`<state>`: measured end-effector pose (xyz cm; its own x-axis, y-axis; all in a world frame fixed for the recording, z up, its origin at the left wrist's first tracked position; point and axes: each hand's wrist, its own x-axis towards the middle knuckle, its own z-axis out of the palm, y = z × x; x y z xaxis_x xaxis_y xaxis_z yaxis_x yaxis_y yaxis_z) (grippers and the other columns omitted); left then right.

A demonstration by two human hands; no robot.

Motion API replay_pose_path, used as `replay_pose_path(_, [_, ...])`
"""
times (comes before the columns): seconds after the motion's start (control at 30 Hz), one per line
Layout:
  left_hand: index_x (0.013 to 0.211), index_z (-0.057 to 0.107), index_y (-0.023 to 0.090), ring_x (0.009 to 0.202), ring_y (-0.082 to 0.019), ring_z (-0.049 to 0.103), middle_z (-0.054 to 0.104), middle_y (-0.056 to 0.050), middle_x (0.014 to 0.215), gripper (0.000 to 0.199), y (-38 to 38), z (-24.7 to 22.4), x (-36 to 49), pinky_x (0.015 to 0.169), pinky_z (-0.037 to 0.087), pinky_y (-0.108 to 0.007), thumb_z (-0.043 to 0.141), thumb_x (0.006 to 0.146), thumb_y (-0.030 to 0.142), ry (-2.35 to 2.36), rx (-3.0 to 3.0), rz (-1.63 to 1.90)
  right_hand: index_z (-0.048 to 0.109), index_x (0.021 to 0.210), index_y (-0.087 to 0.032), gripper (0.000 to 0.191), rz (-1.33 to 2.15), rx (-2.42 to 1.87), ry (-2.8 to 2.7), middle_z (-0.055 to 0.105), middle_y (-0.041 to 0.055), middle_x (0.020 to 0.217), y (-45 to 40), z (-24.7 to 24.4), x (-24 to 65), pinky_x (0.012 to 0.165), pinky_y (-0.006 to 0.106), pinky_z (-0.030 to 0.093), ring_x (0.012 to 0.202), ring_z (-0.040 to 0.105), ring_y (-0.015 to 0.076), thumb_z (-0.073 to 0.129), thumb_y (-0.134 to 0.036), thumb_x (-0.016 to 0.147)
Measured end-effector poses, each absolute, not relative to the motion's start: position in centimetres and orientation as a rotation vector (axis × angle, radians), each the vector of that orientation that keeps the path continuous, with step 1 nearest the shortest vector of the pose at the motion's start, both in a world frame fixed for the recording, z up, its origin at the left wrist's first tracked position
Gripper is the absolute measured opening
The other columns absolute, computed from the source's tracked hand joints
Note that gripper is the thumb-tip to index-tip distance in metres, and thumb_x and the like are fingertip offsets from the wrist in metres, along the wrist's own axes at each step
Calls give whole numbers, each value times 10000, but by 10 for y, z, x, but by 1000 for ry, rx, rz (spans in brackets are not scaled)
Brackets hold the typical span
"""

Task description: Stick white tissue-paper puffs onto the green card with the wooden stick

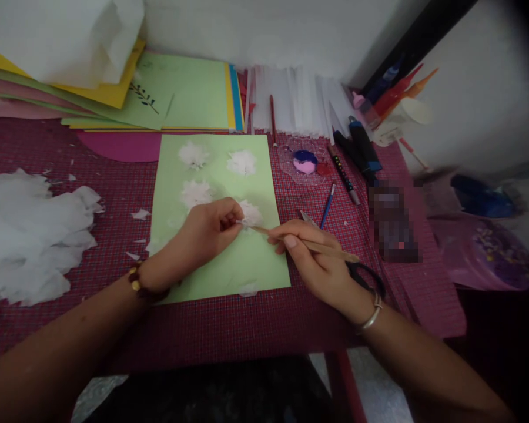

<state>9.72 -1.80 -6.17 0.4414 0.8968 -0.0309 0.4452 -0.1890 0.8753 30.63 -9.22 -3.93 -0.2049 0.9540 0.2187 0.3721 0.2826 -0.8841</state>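
Observation:
A sheet of light green paper (220, 264) lies on the table in front of me. White paper flowers sit on it: one at upper left (194, 154), one at upper right (241, 161) and others lower down. Over the lower right flower (250, 211), my left hand (207, 226) pinches a small white paper piece (242, 222). My right hand (320, 255) grips a thin wooden stick (308, 244), its tip meeting that piece. Beneath the right hand lies a pair of scissors, its black handle (370, 276) showing.
White tissue paper pieces (30, 235) are heaped at left. Coloured paper sheets (189, 88) and white strips (291, 100) lie at the back. Right of the sheet are a paint dish (305, 161), a blue brush (328, 205), a dark marker (344, 176) and a pixelated dark object (394, 223).

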Motion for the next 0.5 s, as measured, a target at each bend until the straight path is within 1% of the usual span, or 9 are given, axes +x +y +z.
replay_pose_path(0.3, [793, 599, 167, 565, -110, 513, 576, 22, 632, 51, -17, -61, 98, 543, 403, -244, 588, 781, 214, 1122, 1880, 645, 668, 1084, -215, 211, 887, -1196, -1869, 709, 25, 994, -88, -42, 305, 770, 293, 519, 873, 638, 138, 491, -180, 976])
replay_pose_path(0.5, [811, 595, 162, 573, -106, 523, 578, 25, 642, 22, -17, -62, 97, 552, 412, -241, 579, 798, 158, 1107, 1931, 639, 665, 1103, -204, 221, 884, -1147, -1889, 699, 30, 1011, -87, -45, 304, 817, 273, 520, 918, 632, 123, 504, -142, 965])
